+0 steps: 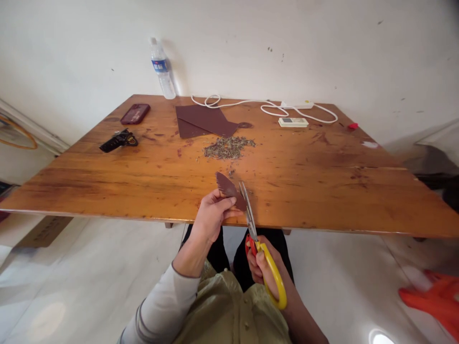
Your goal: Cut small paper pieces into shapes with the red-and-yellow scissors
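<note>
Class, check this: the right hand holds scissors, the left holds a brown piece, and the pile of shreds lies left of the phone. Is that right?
No: in the head view, the pile lies right of the phone. The rest holds.

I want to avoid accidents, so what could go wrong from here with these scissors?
The left hand holds the brown piece close to the scissors, so a slip might nick a finger. The brown piece looks thin and toothed, so it could tear. The pile of bits lies loose, so a bump could scatter it.
</note>
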